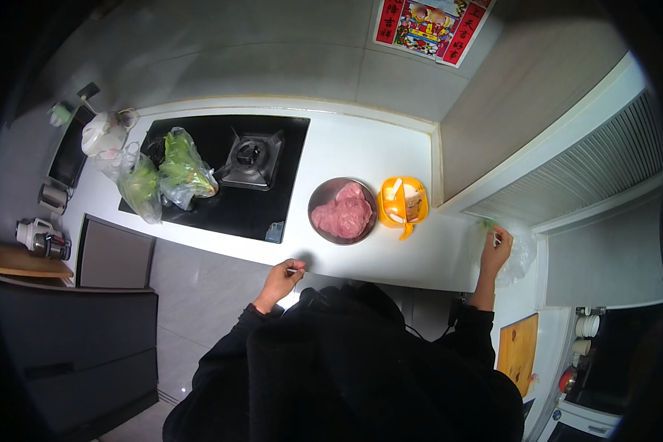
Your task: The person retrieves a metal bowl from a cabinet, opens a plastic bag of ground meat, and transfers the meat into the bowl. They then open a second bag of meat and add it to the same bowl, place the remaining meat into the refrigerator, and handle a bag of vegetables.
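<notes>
My left hand [281, 280] is at the front edge of the white counter, fingers curled; whether something small is between them cannot be told. At the right, my right hand [496, 248] pinches a small green leafy piece [485, 224] above a clear plastic bag [518, 251]. Between the hands, a round metal bowl [316, 194] holds raw minced meat [343, 214]. Touching or close to its right side stands a yellow divided seasoning box [423, 194] with white spoons and its handle towards me.
A black gas hob [199, 224] carries bagged green vegetables [183, 166] beside its burner [251, 157]. A white electric appliance [104, 134] stands at the far left. A wooden cutting board [516, 353] lies right of my body. A wall juts out behind the seasoning box.
</notes>
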{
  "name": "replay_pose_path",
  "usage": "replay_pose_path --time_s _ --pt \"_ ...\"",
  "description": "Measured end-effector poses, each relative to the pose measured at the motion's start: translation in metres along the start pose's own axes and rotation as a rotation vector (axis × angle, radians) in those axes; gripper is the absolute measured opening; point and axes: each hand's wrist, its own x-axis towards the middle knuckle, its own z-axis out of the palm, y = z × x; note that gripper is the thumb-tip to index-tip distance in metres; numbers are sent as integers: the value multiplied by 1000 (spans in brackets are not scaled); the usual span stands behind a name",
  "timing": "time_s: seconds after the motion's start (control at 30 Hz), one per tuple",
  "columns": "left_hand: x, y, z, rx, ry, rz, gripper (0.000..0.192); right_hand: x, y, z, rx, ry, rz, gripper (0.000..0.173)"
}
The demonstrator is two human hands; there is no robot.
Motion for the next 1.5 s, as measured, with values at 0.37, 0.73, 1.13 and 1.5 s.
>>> replay_pose_path --time_s 0.37,0.73,1.13,1.5 --pt "-4 5 -3 0 35 -6 19 8 -55 28 70 -128 -135 15" --pt "-23 1 -10 148 168 -35 29 -6 -54 93 154 -351 -130 48" --pt "-89 -6 -6 372 333 -35 57 -5 -136 139 323 -549 -270 36" --pt "-140 -49 2 86 471 -248 41 -42 -225 148 546 -655 -467 30"
